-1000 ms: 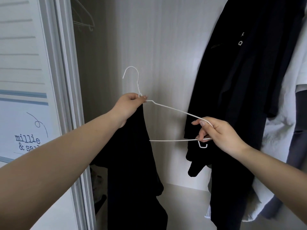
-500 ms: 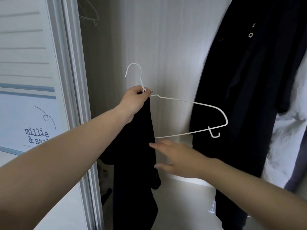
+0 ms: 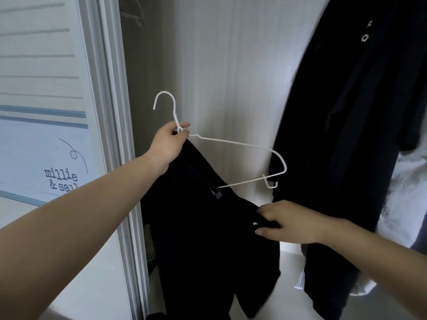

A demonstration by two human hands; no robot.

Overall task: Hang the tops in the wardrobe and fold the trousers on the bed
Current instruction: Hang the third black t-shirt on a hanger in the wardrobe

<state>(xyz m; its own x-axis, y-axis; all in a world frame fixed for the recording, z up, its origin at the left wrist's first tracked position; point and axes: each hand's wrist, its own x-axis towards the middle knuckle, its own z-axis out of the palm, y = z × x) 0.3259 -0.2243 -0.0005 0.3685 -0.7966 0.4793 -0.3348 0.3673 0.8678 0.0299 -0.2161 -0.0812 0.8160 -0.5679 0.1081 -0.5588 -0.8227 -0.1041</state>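
Black cloth, a top [image 3: 203, 227], hangs in the wardrobe opening between the two hands, its upper edge stretched in a slant from upper left down to lower right, the rest dropping below out of view. A white wire hanger [image 3: 233, 146] sits just above it, hook pointing up and curling left, its long axis running from the left hand down and to the right, the far end free in the air above the right hand.

The left hand [image 3: 169, 146] is clenched round the hanger's neck below the hook, thumb and fingers pinching it together with the top's upper corner. The right hand [image 3: 288, 221], lower and to the right, grasps a fold of the top's edge, thumb under and fingers over the cloth.

Right of the right hand hang a long dark garment [image 3: 351, 135] and, beyond it, a pale one [image 3: 406, 181]. Left of the left arm stands the wardrobe's white sliding door [image 3: 46, 88] with printed lettering; behind the hands is the pale back wall [image 3: 231, 65].
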